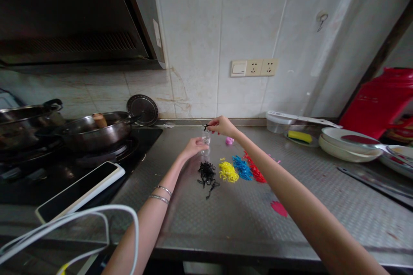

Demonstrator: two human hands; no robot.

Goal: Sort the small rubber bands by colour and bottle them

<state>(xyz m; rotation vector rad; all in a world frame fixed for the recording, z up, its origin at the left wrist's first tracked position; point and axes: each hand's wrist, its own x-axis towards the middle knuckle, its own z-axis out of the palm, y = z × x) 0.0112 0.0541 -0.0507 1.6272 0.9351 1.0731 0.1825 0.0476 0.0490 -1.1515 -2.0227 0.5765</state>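
Note:
My left hand (194, 147) is closed round a small clear bottle (205, 141) standing on the metal counter. Just above its mouth, my right hand (223, 126) pinches a few black rubber bands (205, 127) between thumb and fingers. In front of the bottle lies a loose pile of black bands (206, 172), with a few strays nearer me. To its right are piles of yellow bands (228, 171), blue bands (242, 168) and red bands (254, 169), the red partly hidden by my right forearm. A small pink bundle (229, 140) sits behind them.
Left are a stove with a pan (93, 131), a phone-like device (79, 191) and a white cable (129, 208). Right stand bowls (346, 148), a yellow sponge (299, 137), a clear tub (279, 124) and a red thermos (377, 103). A red patch (279, 208) lies by my forearm.

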